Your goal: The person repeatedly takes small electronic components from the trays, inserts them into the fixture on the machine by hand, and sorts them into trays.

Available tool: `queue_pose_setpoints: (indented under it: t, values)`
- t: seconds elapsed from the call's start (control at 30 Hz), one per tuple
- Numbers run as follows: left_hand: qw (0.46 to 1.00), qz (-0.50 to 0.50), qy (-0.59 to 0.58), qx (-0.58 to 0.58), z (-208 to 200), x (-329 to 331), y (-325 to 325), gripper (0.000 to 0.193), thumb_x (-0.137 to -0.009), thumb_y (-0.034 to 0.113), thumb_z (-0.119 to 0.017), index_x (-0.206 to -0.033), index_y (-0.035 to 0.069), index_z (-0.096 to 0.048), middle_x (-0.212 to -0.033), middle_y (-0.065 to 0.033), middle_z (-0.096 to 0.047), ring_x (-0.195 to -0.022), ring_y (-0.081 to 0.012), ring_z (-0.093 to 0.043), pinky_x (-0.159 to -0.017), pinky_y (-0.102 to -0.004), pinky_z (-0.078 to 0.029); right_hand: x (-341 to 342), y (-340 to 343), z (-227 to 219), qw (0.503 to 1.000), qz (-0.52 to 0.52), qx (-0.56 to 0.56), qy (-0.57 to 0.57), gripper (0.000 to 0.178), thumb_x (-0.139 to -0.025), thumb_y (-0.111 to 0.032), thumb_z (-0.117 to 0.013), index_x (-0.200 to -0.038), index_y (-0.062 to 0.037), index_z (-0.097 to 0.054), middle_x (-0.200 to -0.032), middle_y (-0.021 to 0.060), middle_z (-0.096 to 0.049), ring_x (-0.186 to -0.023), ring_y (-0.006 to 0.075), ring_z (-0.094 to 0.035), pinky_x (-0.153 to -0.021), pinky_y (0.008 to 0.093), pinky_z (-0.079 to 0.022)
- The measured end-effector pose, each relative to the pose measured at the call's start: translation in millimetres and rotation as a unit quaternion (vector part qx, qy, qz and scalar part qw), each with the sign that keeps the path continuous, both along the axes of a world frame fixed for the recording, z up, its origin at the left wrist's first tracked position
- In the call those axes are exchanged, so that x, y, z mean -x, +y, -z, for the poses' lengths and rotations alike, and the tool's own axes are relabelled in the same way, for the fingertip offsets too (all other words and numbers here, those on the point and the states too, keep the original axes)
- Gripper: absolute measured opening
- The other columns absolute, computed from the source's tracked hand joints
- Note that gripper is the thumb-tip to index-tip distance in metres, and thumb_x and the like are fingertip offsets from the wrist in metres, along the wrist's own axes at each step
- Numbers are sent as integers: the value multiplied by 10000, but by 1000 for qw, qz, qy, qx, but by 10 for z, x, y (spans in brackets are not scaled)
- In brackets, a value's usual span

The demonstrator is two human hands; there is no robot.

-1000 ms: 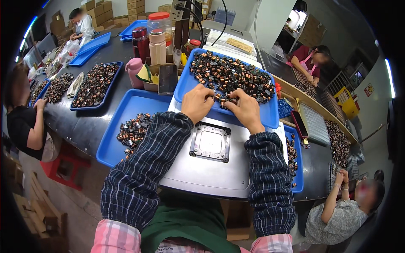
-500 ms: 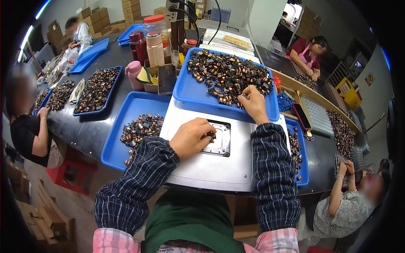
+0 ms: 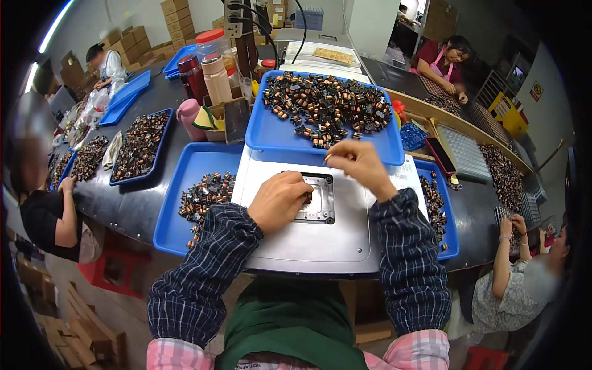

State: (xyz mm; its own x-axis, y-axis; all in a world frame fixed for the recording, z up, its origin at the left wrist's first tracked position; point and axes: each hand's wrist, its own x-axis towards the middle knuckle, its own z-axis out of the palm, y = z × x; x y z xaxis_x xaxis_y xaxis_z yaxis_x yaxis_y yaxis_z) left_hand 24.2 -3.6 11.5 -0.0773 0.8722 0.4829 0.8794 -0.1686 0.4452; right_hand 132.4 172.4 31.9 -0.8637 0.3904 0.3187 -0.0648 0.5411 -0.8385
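My left hand (image 3: 279,200) rests on the silver metal plate (image 3: 333,250), its fingers closed round a small copper coil part (image 3: 308,198) beside the recessed square fixture (image 3: 319,200). Most of that part is hidden by the fingers. Over the near edge of the raised blue tray (image 3: 262,139), my right hand (image 3: 362,165) is pinched, slightly blurred, with a bit of a copper coil showing at its fingertips. In that tray lies a heap of black-and-copper coils (image 3: 327,105).
Blue trays with more coils stand left (image 3: 166,213) and right (image 3: 453,237) of the plate. Bottles, including a pink flask (image 3: 217,80), and a box (image 3: 216,132) stand behind the left tray. A wooden rail (image 3: 475,142) runs along the right. Co-workers sit on both sides.
My right hand has come off the coil heap, moving toward me and left with its fingers pinched. My left hand stays by the fixture.
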Motion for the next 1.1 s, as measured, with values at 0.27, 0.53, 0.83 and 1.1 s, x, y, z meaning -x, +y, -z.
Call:
queue_pose_setpoints:
  t: [0.27, 0.53, 0.83, 1.1]
  values:
    - [962, -212, -148, -92, 40, 355, -584, 197, -706, -17, -571, -901, -9, -598, -824, -104, -581, -744, -204, -583, -685, -271, -456, -33, -391, 65, 981, -106, -133, -94, 124, -702, -74, -577, -787, 11, -605, -718, 153, -592, -644, 280, -563, -621, 334, -446]
    - [933, -324, -149, -53, 350, 736, -898, 213, -689, 4, -581, -901, -4, -593, -861, -118, -569, -798, -237, -568, -718, -304, -445, 40, -485, 111, 945, -110, -293, -94, 117, -724, -64, -584, -811, 14, -589, -812, 142, -598, -700, 288, -562, -653, 331, -450]
    - [978, -154, -98, -102, -10, 601, 445, 187, -711, 113, -601, -889, 58, -616, -880, -113, -555, -841, -278, -532, -743, -350, -427, 18, -263, 50, 994, -87, 2, -66, 157, -744, -111, -622, -848, 5, -607, -606, 12, -541, -508, 68, -469, -457, 203, -362]
    - [983, -184, 12, -23, 67, 544, 797, 191, -784, 218, -547, -902, 79, -608, -934, -86, -536, -897, -261, -512, -777, -346, -403, -122, 339, -34, 916, 64, 377, 122, 187, -855, -221, -514, -807, -42, -529, -620, 43, -543, -426, 79, -482, -324, 172, -296]
